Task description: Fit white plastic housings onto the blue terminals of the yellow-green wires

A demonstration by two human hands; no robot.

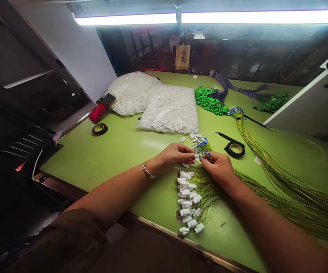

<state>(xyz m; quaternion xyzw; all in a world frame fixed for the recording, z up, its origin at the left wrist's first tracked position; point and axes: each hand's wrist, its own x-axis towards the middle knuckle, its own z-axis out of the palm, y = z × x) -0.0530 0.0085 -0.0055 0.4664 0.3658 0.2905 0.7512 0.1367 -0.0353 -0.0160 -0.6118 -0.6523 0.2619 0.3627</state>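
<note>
Over the green table (101,151), my left hand (175,154) is closed in a pinch, its fingertips on what looks like a small white connector at a wire tip. My right hand (219,166) is closed round yellow-green wires with blue terminals (202,146), and the two hands meet fingertip to fingertip. Below them lies a row of wires with white connectors fitted (188,201). A few loose white connectors (193,135) lie just beyond the hands.
Two clear bags of white connectors (169,110) lie at the back. A long bundle of yellow-green wires (280,178) runs off to the right. Green connectors (209,100) with purple wires, two black tape rolls (234,149) (100,129) and a red brush (98,112) are around.
</note>
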